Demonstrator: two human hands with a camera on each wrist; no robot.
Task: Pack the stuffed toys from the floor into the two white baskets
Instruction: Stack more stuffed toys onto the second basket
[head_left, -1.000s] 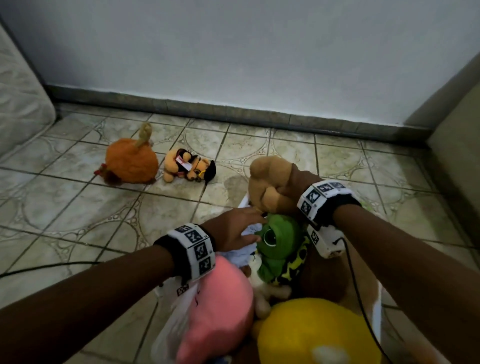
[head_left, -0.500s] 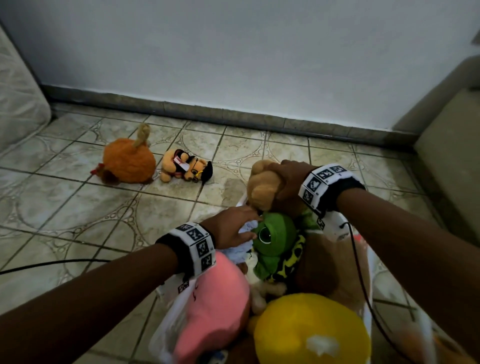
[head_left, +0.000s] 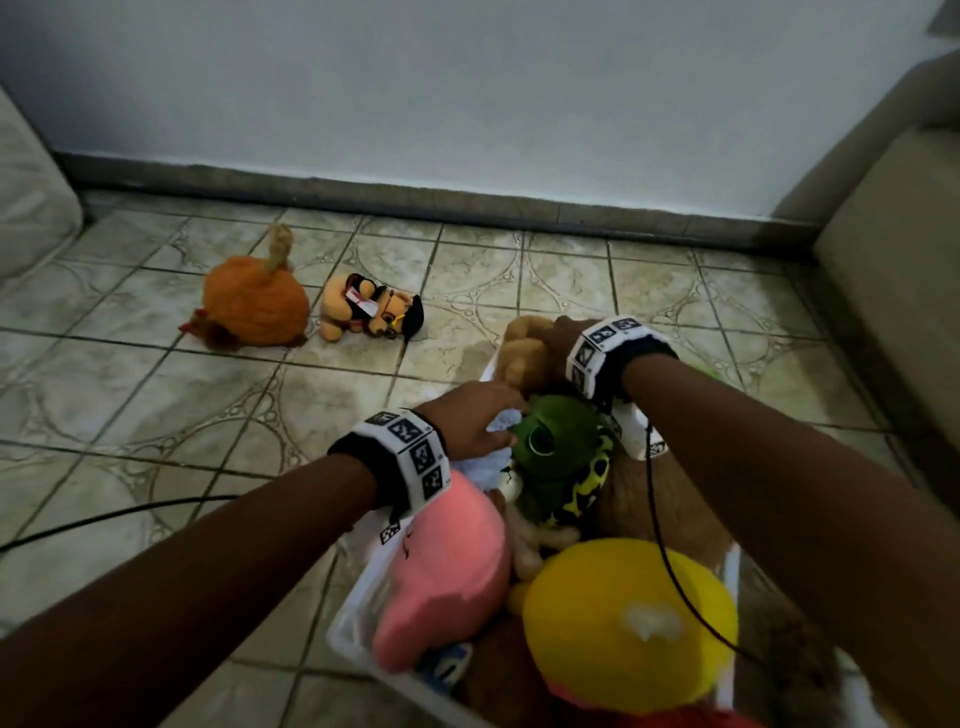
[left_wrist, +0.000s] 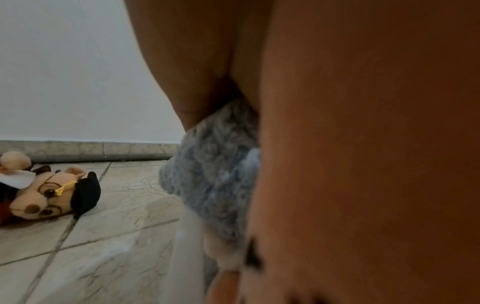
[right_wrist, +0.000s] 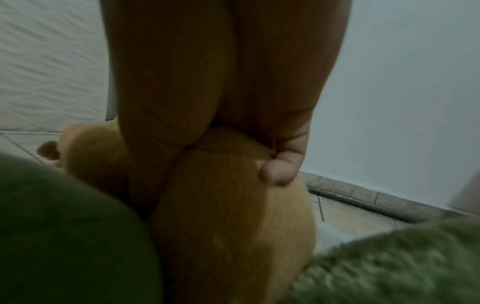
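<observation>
A white basket at the bottom centre is packed with a pink plush, a yellow plush, a green frog and a light blue plush. My left hand lies on the light blue plush and pinches it between thumb and fingers. At the basket's far end my right hand grips a tan plush from above, with the thumb curled on it. On the floor lie an orange plush and a small bear in a graduation cap.
A mattress stands at the left and a beige cushion at the right. A black cable crosses the tiles at the left. The wall and its skirting run behind the floor toys.
My right hand has come over the top of the tan plush and pressed it lower at the basket's far end. The left hand has stayed on the light blue plush.
</observation>
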